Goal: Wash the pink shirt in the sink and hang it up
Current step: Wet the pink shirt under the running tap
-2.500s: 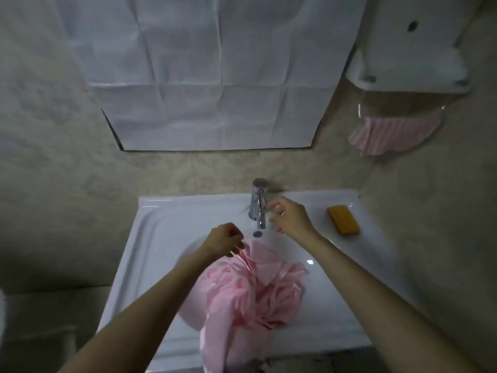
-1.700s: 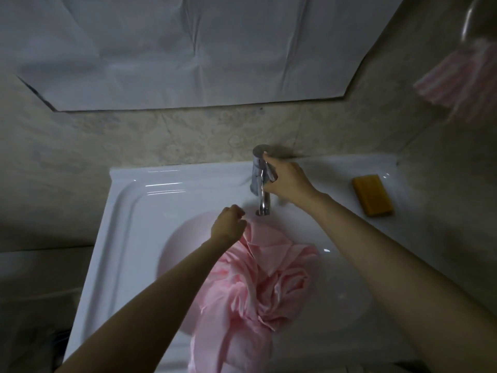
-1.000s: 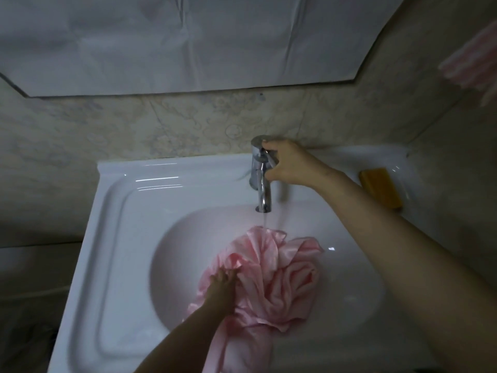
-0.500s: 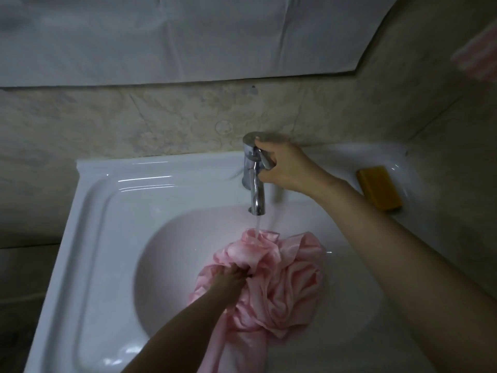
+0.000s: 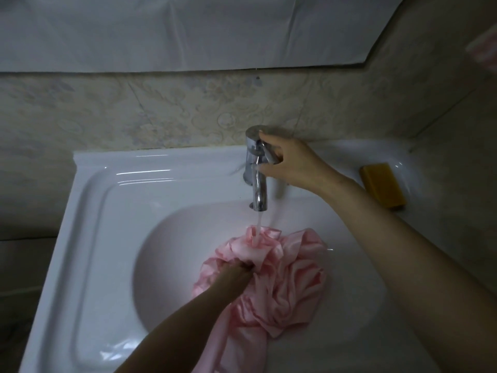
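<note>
The pink shirt (image 5: 290, 278) lies bunched in the bowl of the white sink (image 5: 113, 238), one end trailing over the front rim. Water runs from the chrome tap (image 5: 256, 181) onto the top of the fabric. My left hand (image 5: 236, 273) grips a fold of the shirt just below the stream, fingers buried in the cloth. My right hand (image 5: 287, 162) holds the tap's handle, thumb on top and fingers curled round it.
A yellow bar of soap (image 5: 383, 185) lies on the sink's right ledge. A tiled wall stands behind, with white paper (image 5: 188, 30) covering it above. A pink striped cloth (image 5: 484, 49) shows at the top right edge.
My right hand reached the tap handle and water began to run. My left hand dropped from the shirt's top edge into the bowl and took hold of the fabric under the stream.
</note>
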